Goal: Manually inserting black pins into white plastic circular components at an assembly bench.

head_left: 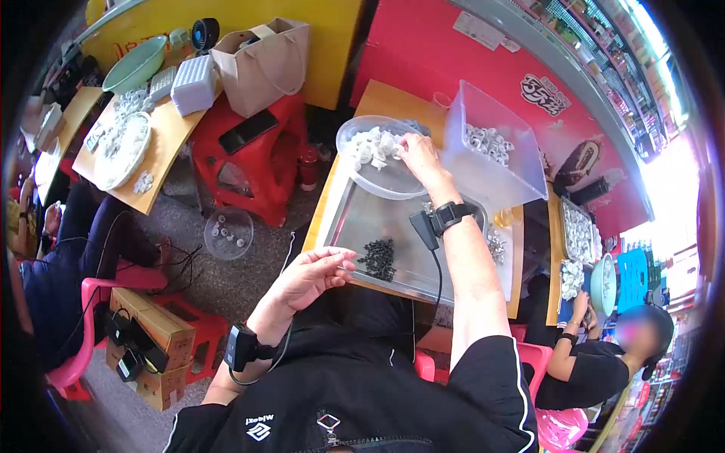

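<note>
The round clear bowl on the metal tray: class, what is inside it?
The round clear bowl holds a heap of small white parts. The right hand reaches into it and covers some of them. What lies under the heap cannot be seen.

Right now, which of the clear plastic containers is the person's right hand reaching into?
The round clear bowl of white parts on the metal tray; the right hand rests at its rim. The tall square bin beside it is untouched.

Left hand fingers curled, right hand outstretched, arm extended
</note>
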Motion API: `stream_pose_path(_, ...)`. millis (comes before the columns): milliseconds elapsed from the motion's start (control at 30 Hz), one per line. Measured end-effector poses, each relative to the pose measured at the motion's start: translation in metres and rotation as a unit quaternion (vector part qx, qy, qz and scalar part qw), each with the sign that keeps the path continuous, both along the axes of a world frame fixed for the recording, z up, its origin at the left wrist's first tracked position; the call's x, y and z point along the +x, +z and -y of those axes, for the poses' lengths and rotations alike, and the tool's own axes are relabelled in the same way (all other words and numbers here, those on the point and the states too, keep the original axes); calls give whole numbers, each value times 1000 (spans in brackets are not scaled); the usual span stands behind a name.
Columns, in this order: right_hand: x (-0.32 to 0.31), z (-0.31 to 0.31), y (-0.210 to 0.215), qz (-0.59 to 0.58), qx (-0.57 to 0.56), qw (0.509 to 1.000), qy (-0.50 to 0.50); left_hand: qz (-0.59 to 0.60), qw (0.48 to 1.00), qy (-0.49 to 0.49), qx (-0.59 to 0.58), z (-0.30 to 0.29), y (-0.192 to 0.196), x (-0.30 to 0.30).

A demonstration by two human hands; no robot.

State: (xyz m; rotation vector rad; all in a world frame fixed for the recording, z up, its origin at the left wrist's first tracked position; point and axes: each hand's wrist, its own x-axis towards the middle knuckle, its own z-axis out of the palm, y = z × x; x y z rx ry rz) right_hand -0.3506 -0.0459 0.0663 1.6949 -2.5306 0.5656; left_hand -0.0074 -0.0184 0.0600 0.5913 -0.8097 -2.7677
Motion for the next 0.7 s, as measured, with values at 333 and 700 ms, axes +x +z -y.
stream_pose_path(333,62,-81,48,379,-170,908,56,-18,999,28,5,4,-5,-13)
stream_pose_path(700,142,-145,17,610,-216,762,35,-65,990,81,-93,-4,-1,-37)
